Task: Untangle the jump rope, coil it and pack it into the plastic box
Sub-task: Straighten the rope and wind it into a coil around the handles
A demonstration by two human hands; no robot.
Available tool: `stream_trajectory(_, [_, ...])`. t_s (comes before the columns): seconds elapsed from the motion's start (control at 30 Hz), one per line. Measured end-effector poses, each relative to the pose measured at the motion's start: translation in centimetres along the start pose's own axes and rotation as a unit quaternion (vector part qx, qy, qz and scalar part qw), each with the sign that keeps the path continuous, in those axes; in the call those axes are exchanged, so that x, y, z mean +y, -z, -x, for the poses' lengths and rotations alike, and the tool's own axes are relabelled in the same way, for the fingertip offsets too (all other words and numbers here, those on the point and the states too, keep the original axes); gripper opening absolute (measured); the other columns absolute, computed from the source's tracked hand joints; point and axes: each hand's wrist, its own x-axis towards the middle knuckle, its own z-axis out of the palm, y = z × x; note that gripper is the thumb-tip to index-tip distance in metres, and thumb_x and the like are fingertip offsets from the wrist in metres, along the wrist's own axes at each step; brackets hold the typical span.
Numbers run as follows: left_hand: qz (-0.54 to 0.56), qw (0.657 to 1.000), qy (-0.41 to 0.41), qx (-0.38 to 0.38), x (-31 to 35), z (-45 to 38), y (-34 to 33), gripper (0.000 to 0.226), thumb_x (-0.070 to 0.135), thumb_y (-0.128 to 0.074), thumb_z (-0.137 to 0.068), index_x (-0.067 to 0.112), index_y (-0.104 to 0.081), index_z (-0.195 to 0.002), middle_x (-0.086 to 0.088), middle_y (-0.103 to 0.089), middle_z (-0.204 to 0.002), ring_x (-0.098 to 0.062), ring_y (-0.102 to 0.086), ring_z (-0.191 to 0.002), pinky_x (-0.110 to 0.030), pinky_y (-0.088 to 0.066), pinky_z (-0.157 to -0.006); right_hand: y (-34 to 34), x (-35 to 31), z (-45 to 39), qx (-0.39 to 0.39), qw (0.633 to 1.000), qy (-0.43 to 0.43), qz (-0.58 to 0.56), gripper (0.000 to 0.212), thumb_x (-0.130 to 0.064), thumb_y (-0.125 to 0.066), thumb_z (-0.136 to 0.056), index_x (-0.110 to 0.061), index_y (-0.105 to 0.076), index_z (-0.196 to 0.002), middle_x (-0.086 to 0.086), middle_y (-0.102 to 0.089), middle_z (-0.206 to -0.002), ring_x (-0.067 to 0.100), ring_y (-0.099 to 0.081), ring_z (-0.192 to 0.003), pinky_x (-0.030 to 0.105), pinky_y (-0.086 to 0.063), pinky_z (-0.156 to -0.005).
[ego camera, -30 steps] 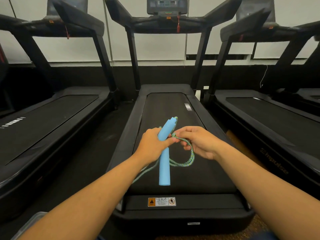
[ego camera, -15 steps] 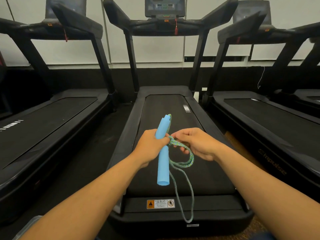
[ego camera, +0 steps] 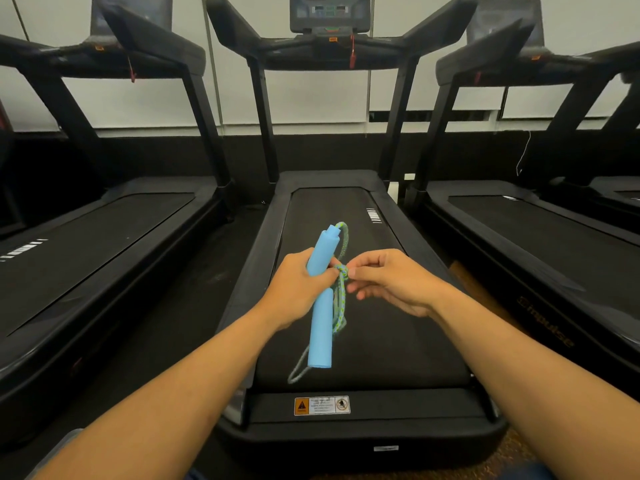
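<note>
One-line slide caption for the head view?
Left hand grips blue handles; right hand pinches green rope above treadmill belt.

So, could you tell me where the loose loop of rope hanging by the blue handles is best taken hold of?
Probably at its bottom bend, coming from the lower left. It hangs free there, clear of the blue handles gripped by the left hand, while the right hand pinches the rope higher up.

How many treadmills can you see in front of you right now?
4. One centre, under the hands and rope; one left; one right; a sliver of a fourth at the far right edge. More may lie out of frame.
</note>
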Motion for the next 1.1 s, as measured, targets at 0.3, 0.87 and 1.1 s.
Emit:
stream_trajectory(0.3, [-0.049,0.999,-0.022,-0.009,0.2,-0.2,0.4,0.004,0.012,-0.069,-0.090,0.016,-0.067,-0.091,0.003,-0.063,-0.078,-0.003,-0.060,-0.064,-0.017,-0.051,-0.059,-1.5,0.0,-0.7,0.075,0.997,0.019,-0.027,0.017,0.012,-0.058,-0.088,0.000,-0.067,-0.084,0.007,-0.059,-0.068,0.014,-0.053,-0.060,0.025,-0.049,-0.057])
stream_trajectory(0.87, [-0.245,0.949,-0.197,-0.013,0.1,-0.7,0.8,0.003,0.017,-0.069,-0.089,0.018,-0.069,-0.087,0.009,-0.056,-0.077,-0.013,-0.057,-0.070,-0.029,-0.044,-0.066,-2.0,0.1,-1.0,0.141,0.983,0.084,0.087,0.015,0.009,-0.058,-0.086,-0.001,-0.070,-0.086,0.000,-0.062,-0.061,0.012,-0.055,-0.057,0.026,-0.051,-0.056])
stream_trajectory(1.1, [-0.146,0.987,-0.072,-0.004,0.2,-0.6,1.4,0.016,0.017,-0.070,-0.090,0.003,-0.064,-0.085,-0.014,-0.065,-0.076,-0.028,-0.063,-0.068,-0.043,-0.053,-0.064,-1.6,-0.3,-1.1,0.154,0.986,0.059,-0.030,0.021,0.007,-0.054,-0.090,-0.004,-0.063,-0.075,0.008,-0.057,-0.065,0.017,-0.052,-0.059,0.028,-0.048,-0.056])
